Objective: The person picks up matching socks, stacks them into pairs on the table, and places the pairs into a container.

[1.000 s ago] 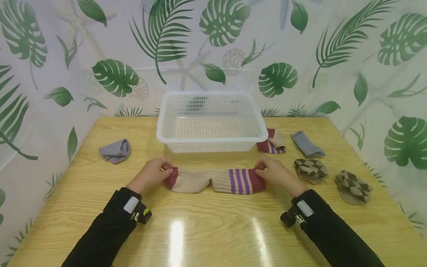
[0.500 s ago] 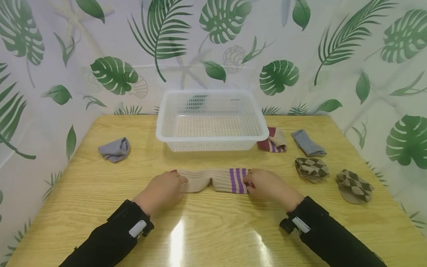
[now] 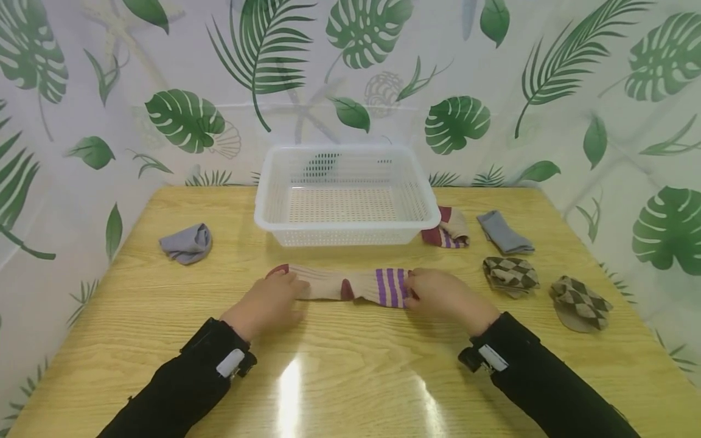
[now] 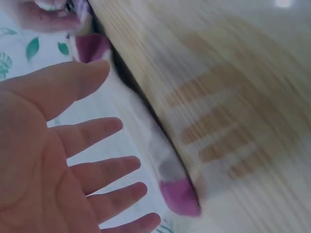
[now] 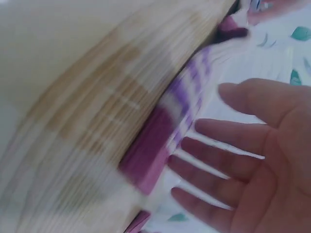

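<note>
A beige sock [image 3: 323, 285] with a maroon toe, maroon heel and purple-striped cuff stretches sideways between my hands. My left hand [image 3: 269, 307] is at its toe end, overlapping it in the head view. Fingers and thumb of that hand [image 4: 53, 145] are spread in the left wrist view, beside the sock's maroon toe [image 4: 180, 196]. My right hand [image 3: 446, 299] is at the cuff end and hides most of the maroon band. In the right wrist view this hand [image 5: 257, 165] has its fingers extended, fingertips right beside the striped cuff [image 5: 187, 90].
Behind the sock stands a white perforated basket [image 3: 347, 225]. A matching striped sock [image 3: 453, 228] lies crumpled at its right corner. Grey socks lie at the left [image 3: 187, 243] and right [image 3: 505, 232]. Two argyle socks [image 3: 511, 275] [image 3: 582, 303] rest at the right on the wooden table [image 3: 356, 371].
Both hands have let go of the sock's ends and moved inward over it. The sock has shifted slightly toward the basket, and its maroon heel now shows.
</note>
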Demonstrator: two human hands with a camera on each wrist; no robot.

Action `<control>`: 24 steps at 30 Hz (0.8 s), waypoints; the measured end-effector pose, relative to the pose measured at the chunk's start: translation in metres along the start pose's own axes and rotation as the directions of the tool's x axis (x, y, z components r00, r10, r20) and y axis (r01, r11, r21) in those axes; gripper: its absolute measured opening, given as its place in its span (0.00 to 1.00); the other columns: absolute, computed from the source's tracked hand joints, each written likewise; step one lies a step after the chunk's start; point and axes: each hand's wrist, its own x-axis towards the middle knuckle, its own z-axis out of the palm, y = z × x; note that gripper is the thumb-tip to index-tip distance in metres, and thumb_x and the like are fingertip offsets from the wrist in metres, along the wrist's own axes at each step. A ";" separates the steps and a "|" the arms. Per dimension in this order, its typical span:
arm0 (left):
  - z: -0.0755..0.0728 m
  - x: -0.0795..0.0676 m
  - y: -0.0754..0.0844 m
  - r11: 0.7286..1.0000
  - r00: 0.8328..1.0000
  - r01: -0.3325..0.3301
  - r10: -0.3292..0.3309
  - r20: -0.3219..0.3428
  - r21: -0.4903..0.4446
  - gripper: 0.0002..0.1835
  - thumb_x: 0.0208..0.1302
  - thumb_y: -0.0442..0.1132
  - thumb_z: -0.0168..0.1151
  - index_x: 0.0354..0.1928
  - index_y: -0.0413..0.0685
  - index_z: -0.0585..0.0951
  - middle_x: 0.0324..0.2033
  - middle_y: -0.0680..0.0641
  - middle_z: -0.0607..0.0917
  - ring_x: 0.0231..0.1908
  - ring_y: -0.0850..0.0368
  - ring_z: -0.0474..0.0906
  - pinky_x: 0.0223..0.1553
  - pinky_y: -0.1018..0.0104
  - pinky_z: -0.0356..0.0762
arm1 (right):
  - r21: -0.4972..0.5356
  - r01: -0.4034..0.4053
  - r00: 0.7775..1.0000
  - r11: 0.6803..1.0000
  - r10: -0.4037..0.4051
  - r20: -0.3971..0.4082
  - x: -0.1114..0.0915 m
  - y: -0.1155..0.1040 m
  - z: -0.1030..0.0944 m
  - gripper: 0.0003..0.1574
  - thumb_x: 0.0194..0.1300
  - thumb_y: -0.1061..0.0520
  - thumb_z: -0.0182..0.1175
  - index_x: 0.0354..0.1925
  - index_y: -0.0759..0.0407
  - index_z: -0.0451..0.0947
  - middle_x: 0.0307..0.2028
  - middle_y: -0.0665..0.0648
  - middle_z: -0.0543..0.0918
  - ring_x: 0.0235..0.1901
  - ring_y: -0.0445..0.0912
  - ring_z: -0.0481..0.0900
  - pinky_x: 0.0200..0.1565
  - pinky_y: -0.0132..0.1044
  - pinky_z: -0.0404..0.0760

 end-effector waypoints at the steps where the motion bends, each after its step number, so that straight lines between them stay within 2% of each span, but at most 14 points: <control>1: 0.000 0.001 0.005 1.000 1.000 -0.008 0.008 0.002 -0.002 0.25 0.59 0.42 0.66 0.59 0.43 0.77 0.58 0.37 0.76 0.62 0.39 0.68 0.59 0.42 0.68 | 0.011 -0.002 1.000 1.000 0.001 0.014 0.001 -0.003 0.000 0.13 0.65 0.56 0.61 0.43 0.64 0.80 0.39 0.59 0.80 0.36 0.48 0.77 0.41 0.42 0.78; 2: 0.000 0.002 0.010 1.000 1.000 -0.015 0.015 0.009 -0.005 0.28 0.59 0.42 0.66 0.61 0.43 0.76 0.60 0.37 0.75 0.63 0.38 0.67 0.61 0.43 0.66 | 0.028 -0.003 1.000 1.000 0.003 0.029 0.003 -0.006 0.001 0.19 0.66 0.55 0.61 0.50 0.66 0.78 0.46 0.62 0.81 0.43 0.52 0.79 0.47 0.45 0.78; 4: 0.002 0.005 0.018 0.999 0.999 -0.033 0.033 0.030 -0.003 0.30 0.59 0.43 0.66 0.64 0.46 0.74 0.62 0.37 0.74 0.64 0.38 0.66 0.63 0.45 0.64 | 0.052 0.013 0.998 0.999 -0.016 0.059 0.005 -0.012 0.002 0.29 0.66 0.54 0.61 0.60 0.68 0.73 0.58 0.67 0.75 0.55 0.57 0.76 0.57 0.50 0.74; 5: 0.003 0.006 0.021 0.999 0.998 -0.033 0.033 0.045 -0.007 0.30 0.59 0.44 0.66 0.64 0.47 0.74 0.62 0.36 0.73 0.64 0.37 0.66 0.63 0.44 0.64 | 0.063 0.021 0.997 0.998 -0.026 0.075 0.006 -0.014 0.004 0.31 0.66 0.54 0.61 0.63 0.68 0.71 0.62 0.69 0.72 0.60 0.60 0.73 0.60 0.51 0.71; 7: 0.005 0.006 0.023 1.000 0.997 -0.024 0.025 0.070 -0.015 0.30 0.59 0.45 0.67 0.64 0.50 0.75 0.63 0.37 0.72 0.63 0.37 0.66 0.61 0.43 0.66 | 0.083 0.023 0.994 0.996 -0.032 0.103 0.005 -0.015 0.006 0.32 0.65 0.54 0.61 0.63 0.68 0.71 0.64 0.69 0.69 0.62 0.61 0.70 0.61 0.52 0.70; 12: 0.005 0.003 0.012 0.996 0.995 -0.001 0.010 0.098 -0.094 0.25 0.61 0.41 0.64 0.62 0.50 0.77 0.67 0.36 0.68 0.67 0.36 0.62 0.64 0.44 0.63 | 0.086 -0.014 0.991 0.996 0.003 0.132 0.001 -0.006 0.007 0.30 0.65 0.53 0.60 0.63 0.66 0.72 0.67 0.68 0.66 0.63 0.62 0.68 0.62 0.53 0.68; 15: 0.004 0.002 0.002 0.987 0.994 -0.040 0.055 0.091 -0.157 0.23 0.62 0.39 0.63 0.60 0.46 0.78 0.66 0.35 0.69 0.68 0.37 0.61 0.66 0.46 0.61 | 0.091 -0.037 0.989 0.995 0.024 0.145 -0.002 0.001 0.005 0.30 0.67 0.53 0.60 0.63 0.66 0.72 0.68 0.67 0.65 0.65 0.62 0.67 0.63 0.53 0.67; 17: 0.003 0.002 -0.004 0.983 0.994 -0.058 0.073 0.079 -0.177 0.21 0.64 0.38 0.61 0.59 0.44 0.79 0.64 0.36 0.72 0.66 0.40 0.64 0.65 0.48 0.63 | 0.083 -0.028 0.990 0.996 0.016 0.141 -0.002 0.003 0.004 0.31 0.68 0.52 0.60 0.64 0.66 0.70 0.67 0.68 0.66 0.64 0.62 0.67 0.63 0.53 0.67; 19: 0.000 0.003 -0.008 0.984 0.996 -0.067 0.076 0.046 -0.168 0.20 0.64 0.38 0.61 0.58 0.42 0.79 0.61 0.38 0.75 0.64 0.42 0.67 0.64 0.50 0.65 | 0.098 -0.012 0.992 0.995 -0.001 0.126 -0.002 0.001 0.003 0.33 0.68 0.54 0.60 0.66 0.65 0.68 0.67 0.70 0.65 0.59 0.62 0.73 0.61 0.53 0.70; 22: -0.006 0.005 -0.013 0.991 0.999 -0.032 0.032 0.004 -0.126 0.21 0.65 0.39 0.61 0.59 0.42 0.78 0.60 0.38 0.76 0.62 0.42 0.70 0.62 0.50 0.67 | 0.133 0.000 0.994 0.991 -0.014 0.106 -0.001 -0.004 0.002 0.34 0.67 0.55 0.59 0.69 0.61 0.66 0.68 0.71 0.63 0.58 0.63 0.74 0.59 0.53 0.72; 24: -0.008 0.007 -0.017 0.994 1.000 -0.005 0.005 0.002 -0.108 0.21 0.65 0.39 0.61 0.59 0.42 0.78 0.59 0.38 0.77 0.61 0.41 0.71 0.61 0.50 0.68 | 0.170 -0.011 0.993 0.985 -0.008 0.116 -0.001 -0.006 0.002 0.34 0.67 0.56 0.59 0.70 0.57 0.65 0.69 0.71 0.61 0.59 0.64 0.72 0.59 0.55 0.71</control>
